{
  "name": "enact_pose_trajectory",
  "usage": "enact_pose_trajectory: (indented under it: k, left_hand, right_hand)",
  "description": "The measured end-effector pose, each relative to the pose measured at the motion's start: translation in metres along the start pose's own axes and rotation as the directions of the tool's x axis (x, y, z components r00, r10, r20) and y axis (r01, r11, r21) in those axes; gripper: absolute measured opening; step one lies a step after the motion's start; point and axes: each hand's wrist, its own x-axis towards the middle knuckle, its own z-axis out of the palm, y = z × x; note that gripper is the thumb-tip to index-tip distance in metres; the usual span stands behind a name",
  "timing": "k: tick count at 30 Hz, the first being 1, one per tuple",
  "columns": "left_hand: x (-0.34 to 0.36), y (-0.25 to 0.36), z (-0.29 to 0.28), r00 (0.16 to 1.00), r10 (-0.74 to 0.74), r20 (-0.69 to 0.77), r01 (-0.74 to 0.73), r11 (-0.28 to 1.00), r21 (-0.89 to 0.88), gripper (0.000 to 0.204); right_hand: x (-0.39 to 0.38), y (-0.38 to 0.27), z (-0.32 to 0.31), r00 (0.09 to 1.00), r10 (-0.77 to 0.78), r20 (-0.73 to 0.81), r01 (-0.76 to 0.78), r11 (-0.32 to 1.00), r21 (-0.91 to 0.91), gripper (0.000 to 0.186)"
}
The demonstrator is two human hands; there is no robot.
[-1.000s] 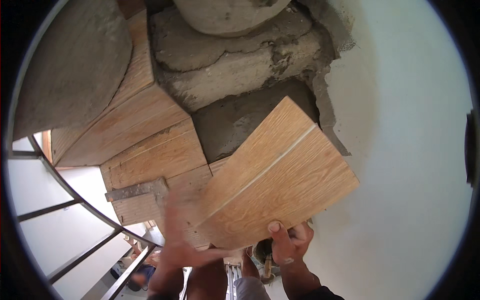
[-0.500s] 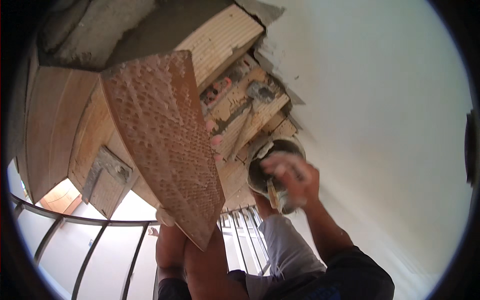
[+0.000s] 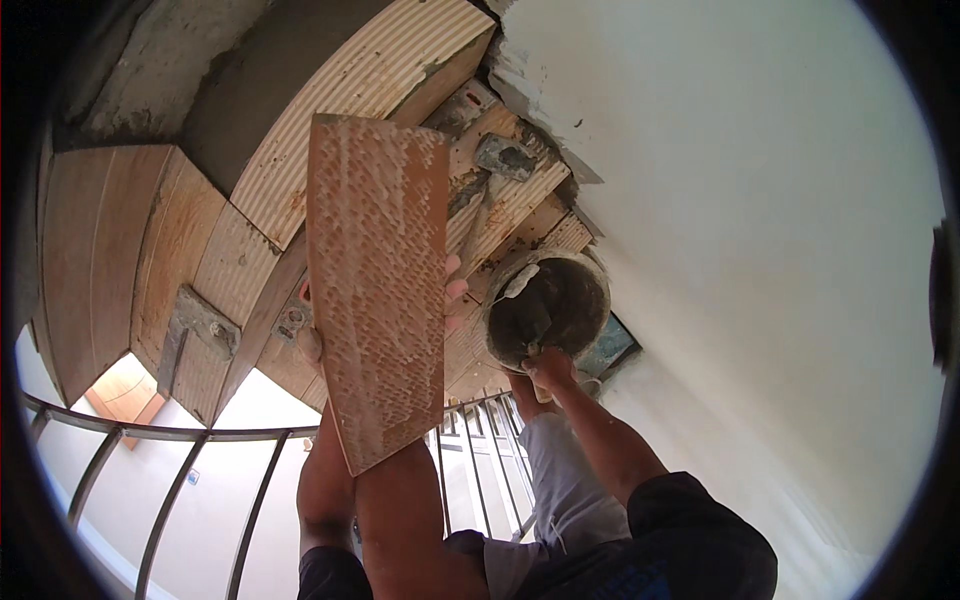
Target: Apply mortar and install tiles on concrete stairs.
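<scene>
My left hand [image 3: 456, 288] grips a long tile [image 3: 380, 290] from behind; its fingertips curl over the right edge and the thumb shows at the left edge. The tile's brown, dimpled back faces me, streaked with pale residue. At the bucket's near rim, my right hand [image 3: 550, 370] is closed round the handle of a trowel [image 3: 537, 325]. The trowel's blade reaches down into the round bucket [image 3: 490, 310], whose dark inside holds some grey material that I cannot make out well. A pale smear sits on the bucket's inner wall.
Wood-look stair tiles [image 3: 110, 220] curve round on the left. A metal railing [image 3: 260, 434] runs below, and a white wall [image 3: 760, 250] stands on the right. A grey-smeared block [image 3: 506, 157] lies beyond the bucket; a mortar-caked float [image 3: 208, 325] rests on the left tiles.
My right hand has come down from over the bucket and closed on the trowel's handle. The tile in my left hand has turned straighter, its far end swinging to the right.
</scene>
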Motion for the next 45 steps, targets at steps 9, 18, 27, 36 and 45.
enact_pose_trajectory:
  k: [9, 18, 27, 36, 45]
  left_hand:
    - [-0.001, 0.021, -0.010, 0.976, -0.031, -0.214, -0.033, 0.957, -0.288, 0.139]
    - [-0.014, 0.090, 0.128, 0.997, 0.058, -0.056, -0.066, 0.985, -0.162, 0.125]
    - [0.015, 0.126, 0.262, 0.969, 0.247, -0.017, -0.246, 0.948, -0.202, 0.112]
    - [0.051, 0.126, 0.222, 0.895, 0.399, 0.200, -0.274, 0.844, -0.461, 0.117]
    - [0.079, 0.151, 0.237, 0.837, 0.403, 0.369, -0.163, 0.828, -0.536, 0.125]
  right_hand:
    - [-0.037, 0.077, -0.049, 0.918, -0.365, -0.156, 0.344, 0.928, -0.144, 0.057]
    - [-0.160, 0.058, -0.153, 0.815, -0.332, -0.475, 0.451, 0.877, 0.162, 0.036]
    - [-0.313, -0.160, -0.484, 0.508, -0.561, -0.653, 0.788, 0.608, 0.090, 0.031]
    - [-0.396, -0.415, -0.684, 0.727, -0.664, -0.175, 0.673, 0.740, -0.007, 0.033]
    - [-0.324, -0.502, -0.689, 0.757, -0.651, 0.051, 0.573, 0.700, 0.426, 0.021]
